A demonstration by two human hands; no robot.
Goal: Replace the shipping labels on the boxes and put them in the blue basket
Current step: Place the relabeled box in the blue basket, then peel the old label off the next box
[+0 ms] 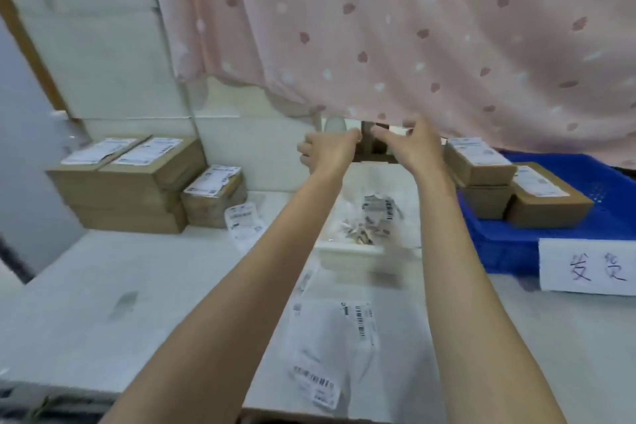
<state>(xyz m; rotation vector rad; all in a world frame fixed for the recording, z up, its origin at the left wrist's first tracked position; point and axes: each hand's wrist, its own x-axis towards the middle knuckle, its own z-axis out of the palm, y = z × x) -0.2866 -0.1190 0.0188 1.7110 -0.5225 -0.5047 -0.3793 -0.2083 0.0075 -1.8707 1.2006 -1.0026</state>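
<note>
At the table's [103, 272] far left corner, labelled cardboard boxes [130, 179] sit stacked, loose labels [244, 222] just beside them. The left hand [327, 150] and right hand [411, 144] reach to the far edge under the pink curtain [395, 27], both at a brown box [375, 144]; blur hides how their fingers lie. A white tray [351, 255] of scraps sits mid-table. The blue basket [516, 244] at the right edge holds three labelled boxes [550, 200].
</note>
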